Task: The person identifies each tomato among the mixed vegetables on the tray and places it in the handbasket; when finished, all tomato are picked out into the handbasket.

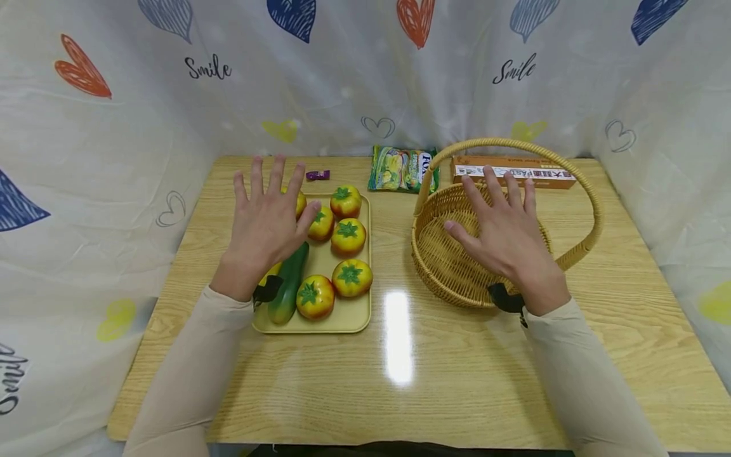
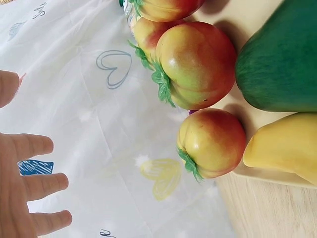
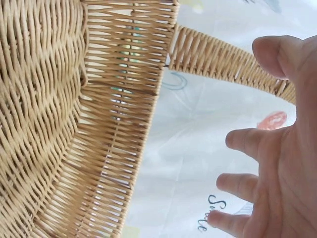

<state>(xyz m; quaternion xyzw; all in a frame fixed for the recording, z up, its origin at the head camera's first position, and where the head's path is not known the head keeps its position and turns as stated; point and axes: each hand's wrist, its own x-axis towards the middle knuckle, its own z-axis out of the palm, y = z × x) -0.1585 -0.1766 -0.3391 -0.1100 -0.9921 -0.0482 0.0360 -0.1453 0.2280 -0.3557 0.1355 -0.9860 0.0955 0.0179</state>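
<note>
My left hand (image 1: 265, 219), fingers spread and straight, is held over the left part of a pale yellow tray (image 1: 325, 325). On the tray lie several yellow-red toy persimmons (image 1: 348, 237) with green leafy tops, a dark green cucumber-like vegetable (image 1: 289, 285) and a yellow fruit (image 2: 285, 146), which my wrist partly hides in the head view. My right hand (image 1: 508, 235), also spread and holding nothing, hovers over a round wicker basket (image 1: 431, 266). The basket's tall arched handle (image 1: 594, 209) rises around that hand, and its visible inside holds nothing.
Behind the tray lies a small purple packet (image 1: 318, 175). A green and yellow snack bag (image 1: 402, 169) sits at the back middle, and a long orange-brown box (image 1: 514, 172) lies behind the basket. A white patterned curtain (image 1: 342, 95) borders the wooden table (image 1: 457, 381).
</note>
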